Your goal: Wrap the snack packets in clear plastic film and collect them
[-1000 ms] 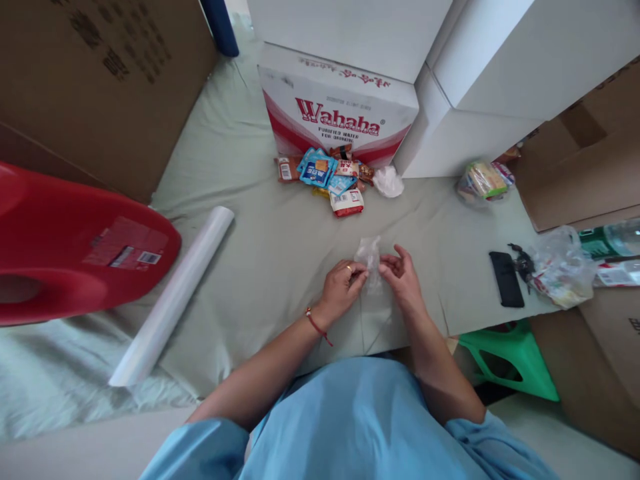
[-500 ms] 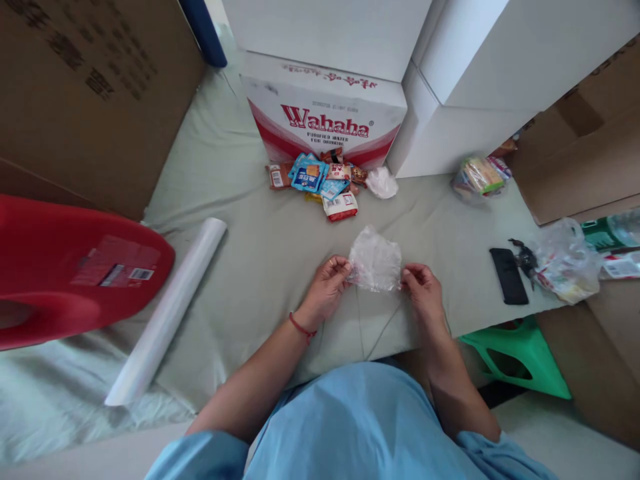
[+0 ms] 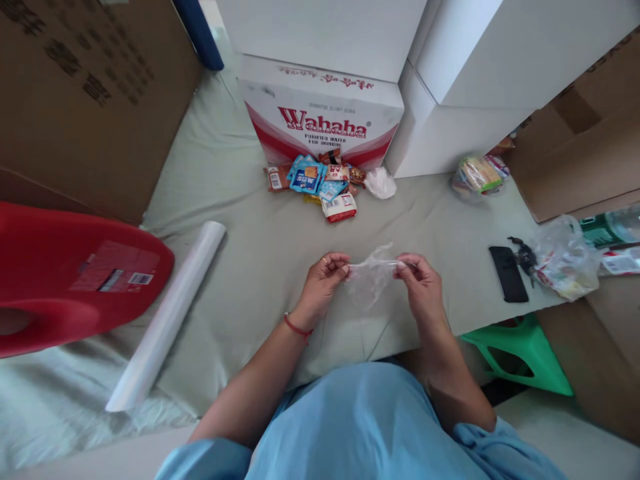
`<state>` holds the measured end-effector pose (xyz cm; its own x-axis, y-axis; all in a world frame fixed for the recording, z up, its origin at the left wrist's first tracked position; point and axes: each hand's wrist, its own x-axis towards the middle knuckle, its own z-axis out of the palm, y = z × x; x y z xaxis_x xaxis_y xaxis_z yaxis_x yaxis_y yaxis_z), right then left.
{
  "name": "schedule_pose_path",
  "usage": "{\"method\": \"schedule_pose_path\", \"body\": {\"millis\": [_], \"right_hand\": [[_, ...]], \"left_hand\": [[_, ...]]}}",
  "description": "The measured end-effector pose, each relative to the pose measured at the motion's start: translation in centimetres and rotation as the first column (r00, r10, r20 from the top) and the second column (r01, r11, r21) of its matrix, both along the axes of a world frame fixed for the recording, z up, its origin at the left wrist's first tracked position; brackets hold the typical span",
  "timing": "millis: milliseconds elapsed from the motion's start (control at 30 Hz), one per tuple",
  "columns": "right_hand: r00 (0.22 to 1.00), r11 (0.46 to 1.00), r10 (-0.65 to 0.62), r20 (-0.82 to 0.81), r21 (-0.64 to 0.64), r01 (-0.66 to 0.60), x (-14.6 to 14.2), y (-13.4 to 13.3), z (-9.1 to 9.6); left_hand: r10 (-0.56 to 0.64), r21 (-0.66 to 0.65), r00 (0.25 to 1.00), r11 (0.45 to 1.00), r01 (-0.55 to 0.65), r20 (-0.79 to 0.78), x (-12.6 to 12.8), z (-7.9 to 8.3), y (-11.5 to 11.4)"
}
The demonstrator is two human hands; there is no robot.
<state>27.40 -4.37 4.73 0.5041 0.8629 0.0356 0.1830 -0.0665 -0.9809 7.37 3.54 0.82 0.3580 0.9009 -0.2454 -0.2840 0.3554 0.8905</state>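
Note:
A small clear plastic bag (image 3: 371,277) is stretched between my two hands just above the green cloth-covered table (image 3: 260,267). My left hand (image 3: 323,280) pinches its left edge, fingers closed; a ring and a red wrist string show. My right hand (image 3: 423,287) pinches the right edge, fingers closed too. The bag hangs slack below the taut top edge. A pile of small snack packets (image 3: 320,181) lies farther back, in front of a Wahaha carton (image 3: 320,110).
A white roll of plastic (image 3: 167,317) lies at left beside a red plastic stool (image 3: 70,273). A crumpled white bag (image 3: 380,182), a filled snack bag (image 3: 477,175), a black phone (image 3: 509,273) and a clear bag (image 3: 565,257) lie right. Cardboard boxes (image 3: 85,87) and white boxes (image 3: 475,73) surround; a green stool (image 3: 520,353) stands below.
My hands have drawn apart, spreading the crumpled bag wide, and now its top edge is pulled taut between them with the rest hanging down.

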Motion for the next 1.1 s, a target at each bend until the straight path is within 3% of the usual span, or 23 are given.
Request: {"method": "schedule_pose_path", "body": {"millis": [67, 233, 367, 467, 633, 733, 800, 900, 1000, 1100], "right_hand": [[0.984, 0.999, -0.048, -0.169, -0.029, 0.044, 1.1, -0.5, 0.2], [0.923, 0.993, -0.113, -0.368, -0.076, 0.091, 1.5, -1.2, 1.1], [0.770, 0.989, -0.139, -0.623, -0.133, 0.070, 0.2, -0.9, 2.2], [0.622, 0.996, -0.076, -0.779, -0.088, 0.012, -0.5, -0.8, 3.3], [0.400, 0.999, 0.040, -0.916, 0.038, -0.014, -0.5, -1.2, 4.6], [0.316, 0.997, 0.072, -0.946, 0.080, 0.012, -0.2, -1.5, 4.6], [0.316, 0.997, 0.071, -0.946, 0.079, 0.012, -0.1, -1.5, 4.4], [0.409, 0.999, 0.030, -0.912, 0.017, -0.036, 0.1, -1.4, 3.9], [0.550, 0.996, -0.032, -0.835, -0.073, -0.052, 0.7, -1.1, 3.8], [0.681, 0.997, -0.081, -0.728, -0.071, 0.043, 1.2, -0.9, 3.8]], "left_hand": [[-0.026, 0.007, 1.000, 1.000, 0.026, -0.012, -0.5, 0.2, 0.4], [-0.093, 0.104, 0.995, 0.990, 0.091, 0.019, -1.3, 0.1, 0.4], [-0.133, 0.225, 0.988, 0.963, 0.146, -0.075, -0.5, -0.6, -0.7], [-0.089, 0.239, 0.980, 0.962, 0.131, -0.179, 0.4, -1.1, -1.5], [0.003, 0.145, 1.000, 0.989, 0.001, -0.031, 0.5, -1.2, -1.5], [-0.038, -0.010, 0.996, 0.999, 0.039, 0.078, 0.1, -0.8, -1.3], [-0.151, -0.112, 0.978, 0.979, 0.168, 0.145, -0.2, -0.3, -1.2], [-0.266, -0.149, 0.943, 0.943, 0.297, 0.200, -0.7, 0.5, -1.0], [-0.192, -0.143, 0.958, 0.964, 0.226, 0.214, -1.2, 1.2, -0.4], [-0.100, -0.145, 0.978, 0.981, 0.127, 0.181, -1.3, 1.5, 0.2]]}}
